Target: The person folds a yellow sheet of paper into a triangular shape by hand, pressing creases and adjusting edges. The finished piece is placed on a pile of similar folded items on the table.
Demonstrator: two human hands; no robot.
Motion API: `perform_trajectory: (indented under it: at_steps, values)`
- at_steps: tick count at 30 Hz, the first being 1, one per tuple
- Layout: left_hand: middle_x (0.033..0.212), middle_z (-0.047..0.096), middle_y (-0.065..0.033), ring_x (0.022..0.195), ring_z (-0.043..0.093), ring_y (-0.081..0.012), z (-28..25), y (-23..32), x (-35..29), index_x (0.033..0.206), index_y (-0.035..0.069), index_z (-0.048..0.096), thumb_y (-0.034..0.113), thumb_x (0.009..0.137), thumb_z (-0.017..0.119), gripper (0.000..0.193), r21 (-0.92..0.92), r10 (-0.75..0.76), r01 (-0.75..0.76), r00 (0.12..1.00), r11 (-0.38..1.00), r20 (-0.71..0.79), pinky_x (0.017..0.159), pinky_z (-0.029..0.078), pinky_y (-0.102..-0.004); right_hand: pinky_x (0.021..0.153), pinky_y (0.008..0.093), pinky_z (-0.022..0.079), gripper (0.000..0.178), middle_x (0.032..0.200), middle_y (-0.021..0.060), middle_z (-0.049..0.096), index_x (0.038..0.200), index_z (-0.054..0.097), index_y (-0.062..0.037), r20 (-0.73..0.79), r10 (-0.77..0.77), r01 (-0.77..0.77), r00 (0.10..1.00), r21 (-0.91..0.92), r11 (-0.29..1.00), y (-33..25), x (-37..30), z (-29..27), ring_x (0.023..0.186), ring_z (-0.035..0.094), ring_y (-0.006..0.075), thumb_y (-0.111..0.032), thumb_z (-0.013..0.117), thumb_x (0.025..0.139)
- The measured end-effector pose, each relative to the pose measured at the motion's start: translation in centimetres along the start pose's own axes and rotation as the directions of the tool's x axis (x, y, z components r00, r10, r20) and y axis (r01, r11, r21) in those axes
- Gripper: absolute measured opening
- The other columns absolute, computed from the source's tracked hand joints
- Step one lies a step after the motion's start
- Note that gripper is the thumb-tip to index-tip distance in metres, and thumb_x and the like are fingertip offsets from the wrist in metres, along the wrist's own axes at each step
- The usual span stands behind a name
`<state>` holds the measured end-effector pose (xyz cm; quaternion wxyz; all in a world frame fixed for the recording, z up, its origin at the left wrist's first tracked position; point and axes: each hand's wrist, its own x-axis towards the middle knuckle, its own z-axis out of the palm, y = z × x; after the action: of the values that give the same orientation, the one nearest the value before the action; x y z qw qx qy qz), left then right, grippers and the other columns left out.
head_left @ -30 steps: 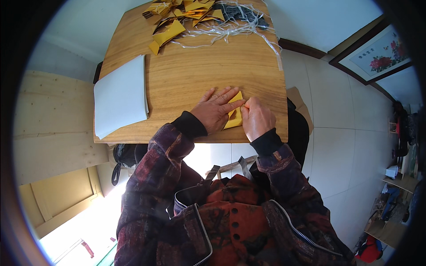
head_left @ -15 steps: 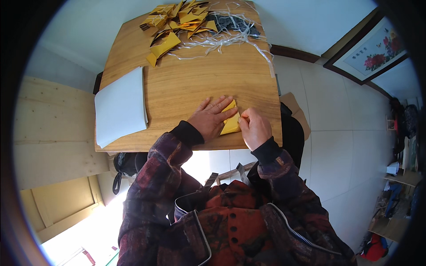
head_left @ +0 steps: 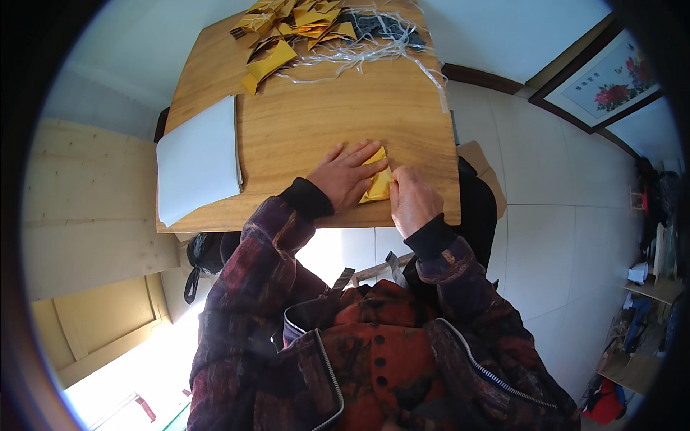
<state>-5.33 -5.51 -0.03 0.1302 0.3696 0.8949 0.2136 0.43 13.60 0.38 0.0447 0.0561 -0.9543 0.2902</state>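
A small piece of yellow folded paper (head_left: 378,188) lies flat near the front edge of the wooden table (head_left: 309,129). My left hand (head_left: 343,174) rests on its left part, palm down with the fingers stretched out. At the paper's right edge, my right hand (head_left: 415,200) is closed, thumb and forefinger pinched against that edge. The fingers hide part of the paper, so its full shape does not show.
At the table's far side lies a pile of folded gold paper pieces (head_left: 305,29). Beside it are tangled white plastic strips (head_left: 381,49) over something dark grey. A stack of white sheets (head_left: 201,161) lies at the left. A framed flower picture (head_left: 604,82) stands at the right wall.
The view has shifted slightly, so the table sits a little higher in the picture. My right hand has slid a little toward me along the paper's right edge; my left hand keeps pressing.
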Motion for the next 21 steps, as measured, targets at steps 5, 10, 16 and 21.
perform_trajectory:
  at_steps: [5,10,16,21]
  values:
    - [0.158,0.023,-0.0103,0.147,0.019,-0.0299,-0.1,0.3,-0.1,0.146,0.018,0.042,0.027,0.094,0.048,0.053,0.002,-0.009,0.009,1.000,1.000,-0.001,0.117,0.013,-0.0532,0.066,0.0477,0.048,0.011,0.093,0.0159,0.061,0.094,0.055,-0.0069,0.013,0.019,-0.018,1.000,-0.043,0.999,-0.1,-0.1,0.3,0.080,0.061,0.0386,-0.013,0.062,0.088]
    - [0.158,0.024,-0.0098,0.147,0.020,-0.0285,0.2,0.2,-0.2,0.145,0.018,0.043,0.029,0.092,0.053,0.055,0.022,-0.002,0.002,1.000,1.000,-0.021,0.117,0.014,-0.0529,0.089,0.0438,0.047,0.038,0.120,0.0148,0.054,0.113,0.057,-0.0022,-0.108,-0.399,0.402,0.910,0.006,0.916,0.5,-2.2,0.3,0.108,0.056,0.0341,-0.009,0.070,0.079]
    - [0.157,0.026,-0.0094,0.146,0.023,-0.0282,0.7,-0.3,-0.2,0.144,0.019,0.045,0.028,0.091,0.056,0.055,0.038,0.041,-0.038,0.996,0.999,-0.085,0.116,0.016,-0.0528,0.109,0.0495,0.031,0.069,0.145,0.0142,0.042,0.136,0.046,-0.0009,0.068,-0.478,0.483,0.876,-0.110,0.869,1.0,-3.8,1.1,0.136,0.038,0.0332,-0.023,0.074,0.077]
    - [0.157,0.028,-0.0089,0.146,0.023,-0.0275,0.9,-0.3,-0.2,0.144,0.019,0.045,0.023,0.089,0.055,0.055,0.030,0.038,-0.036,0.994,0.999,-0.101,0.117,0.015,-0.0521,0.111,0.0520,0.027,0.078,0.150,0.0143,0.036,0.143,0.040,-0.0071,0.140,-0.470,0.486,0.872,-0.130,0.864,1.2,-4.2,0.9,0.140,0.033,0.0328,-0.032,0.074,0.077]
